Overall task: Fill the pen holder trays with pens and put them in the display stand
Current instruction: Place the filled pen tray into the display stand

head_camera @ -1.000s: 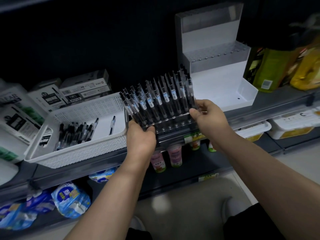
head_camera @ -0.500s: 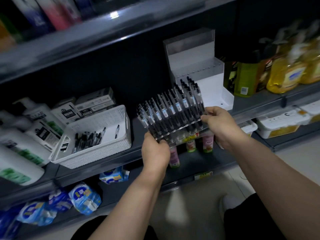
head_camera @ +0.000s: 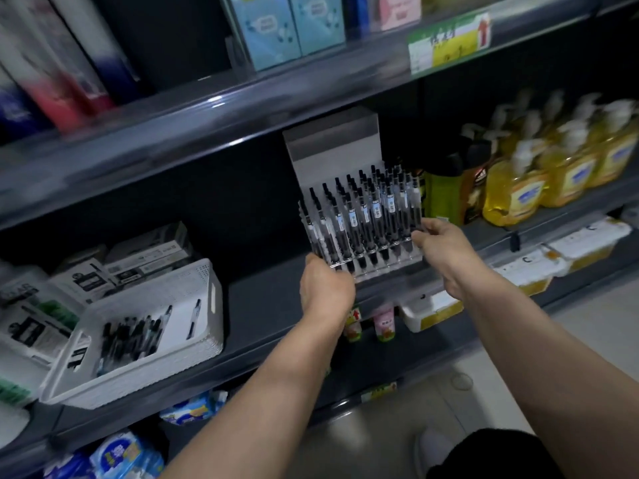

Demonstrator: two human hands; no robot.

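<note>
While I watched the head feed from my desk, both bare forearms were stretched up and forward from the bottom of the view, and here was the hold. The left hand [head_camera: 326, 288] sat at the lower left corner of the clear acrylic pen holder tray [head_camera: 380, 267], its back turned to the camera and its fingers curled around that corner; the fingertips were hidden from me. The right hand [head_camera: 446, 250] was on the opposite side and higher, thumb and fingers pinching the tray's right edge, wrist angled inward.

Between them the tray was full: rows of black pens with clear barrels [head_camera: 363, 216] stood upright in it, tops leaning slightly away from the camera. It was right in front of the white stepped display stand [head_camera: 332, 143], which stood at the back of the dark grey metal shelf [head_camera: 262, 299], and it covered the stand's lower part. Whether the tray's base was touching the stand, I couldn't tell.

Off to the left on the same shelf, well apart from both hands, sat a white perforated plastic basket [head_camera: 214, 295] with loose black pens [head_camera: 131, 337] lying in it. To the right of the stand, yellow pump bottles of soap [head_camera: 518, 191] stood in a blurred row.
</note>
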